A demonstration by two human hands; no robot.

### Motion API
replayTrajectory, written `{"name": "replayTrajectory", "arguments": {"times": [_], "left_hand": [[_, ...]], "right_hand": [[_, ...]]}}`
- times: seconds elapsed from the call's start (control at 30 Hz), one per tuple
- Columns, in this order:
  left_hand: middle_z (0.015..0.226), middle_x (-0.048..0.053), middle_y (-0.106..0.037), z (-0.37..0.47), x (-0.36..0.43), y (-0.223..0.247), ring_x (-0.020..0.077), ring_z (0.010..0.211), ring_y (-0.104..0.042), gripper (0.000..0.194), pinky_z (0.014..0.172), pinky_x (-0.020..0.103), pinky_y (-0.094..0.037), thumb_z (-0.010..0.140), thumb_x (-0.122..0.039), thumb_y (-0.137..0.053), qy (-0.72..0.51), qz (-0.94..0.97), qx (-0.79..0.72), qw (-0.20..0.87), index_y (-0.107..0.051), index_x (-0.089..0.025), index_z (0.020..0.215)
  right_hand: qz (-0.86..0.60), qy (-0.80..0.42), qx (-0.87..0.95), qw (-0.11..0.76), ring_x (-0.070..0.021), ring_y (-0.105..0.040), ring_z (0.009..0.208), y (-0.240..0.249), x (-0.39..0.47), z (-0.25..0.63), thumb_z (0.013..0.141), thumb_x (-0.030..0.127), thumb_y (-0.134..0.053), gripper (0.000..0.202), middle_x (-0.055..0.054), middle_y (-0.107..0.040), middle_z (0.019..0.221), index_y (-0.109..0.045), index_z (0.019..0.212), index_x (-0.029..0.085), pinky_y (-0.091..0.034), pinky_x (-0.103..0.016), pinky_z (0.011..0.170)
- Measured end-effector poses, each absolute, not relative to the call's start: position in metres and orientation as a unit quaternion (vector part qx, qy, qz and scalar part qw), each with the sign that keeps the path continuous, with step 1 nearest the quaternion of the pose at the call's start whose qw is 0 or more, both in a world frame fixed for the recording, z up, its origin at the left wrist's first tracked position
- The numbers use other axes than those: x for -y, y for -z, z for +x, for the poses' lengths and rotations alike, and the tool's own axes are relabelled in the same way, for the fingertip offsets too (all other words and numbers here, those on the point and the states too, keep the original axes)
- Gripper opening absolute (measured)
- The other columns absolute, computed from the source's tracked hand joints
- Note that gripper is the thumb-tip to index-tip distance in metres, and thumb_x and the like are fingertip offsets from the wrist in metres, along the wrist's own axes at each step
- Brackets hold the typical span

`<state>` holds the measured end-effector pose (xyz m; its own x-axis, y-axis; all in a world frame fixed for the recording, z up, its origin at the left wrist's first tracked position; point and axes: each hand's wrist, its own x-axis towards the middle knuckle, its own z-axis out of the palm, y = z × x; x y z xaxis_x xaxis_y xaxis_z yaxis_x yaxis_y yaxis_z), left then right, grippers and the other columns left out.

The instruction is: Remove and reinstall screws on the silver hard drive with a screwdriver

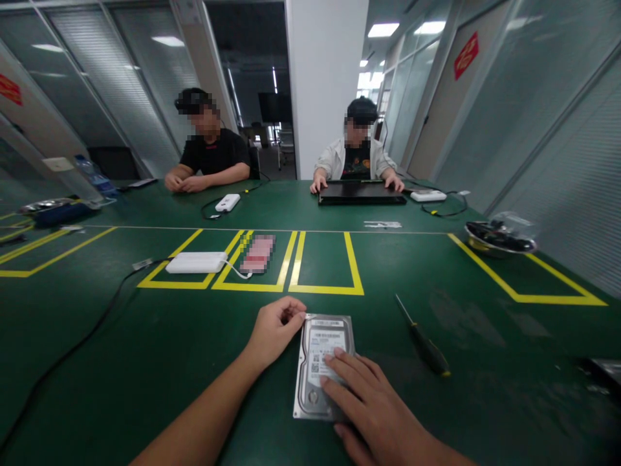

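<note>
A silver hard drive (305, 369) with a white label lies flat on the green table, right in front of me. At its upper left corner is my left hand (276, 327), thumb and fingers curled together; whether anything small is between them is hidden. My right hand (371, 395) rests over the drive's right side, fingers spread across the label. To the right of the drive lies a screwdriver (427, 349) with a black and yellow handle, its shaft pointing away from me.
Yellow tape (330, 290) marks rectangles on the table. A white power bank (196, 262) is cabled to a blurred pink phone (259, 254). A bowl (499, 244) of dark items stands right. Across the table sit two people, one touching a black panel (361, 193).
</note>
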<state>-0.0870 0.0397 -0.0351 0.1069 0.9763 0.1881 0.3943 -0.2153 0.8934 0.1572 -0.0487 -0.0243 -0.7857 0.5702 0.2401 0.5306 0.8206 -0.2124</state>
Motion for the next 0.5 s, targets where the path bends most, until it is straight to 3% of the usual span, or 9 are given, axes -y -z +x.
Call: {"name": "replayTrajectory", "arguments": {"times": [0.5], "left_hand": [[0.073, 0.001, -0.063, -0.092, -0.048, 0.026, 0.0151, 0.068, -0.058, 0.013, 0.063, 0.025, -0.043, 0.085, -0.028, -0.061, -0.361, 0.671, -0.497, 0.415, -0.064, -0.015, 0.083]], "right_hand": [[-0.284, -0.040, 0.946, 0.151, -0.0321, -0.031, 0.140, 0.037, 0.044, 0.157, 0.074, 0.017, -0.052, 0.066, -0.011, -0.033, 0.152, -0.048, 0.140, 0.017, -0.042, -0.052, 0.105]]}}
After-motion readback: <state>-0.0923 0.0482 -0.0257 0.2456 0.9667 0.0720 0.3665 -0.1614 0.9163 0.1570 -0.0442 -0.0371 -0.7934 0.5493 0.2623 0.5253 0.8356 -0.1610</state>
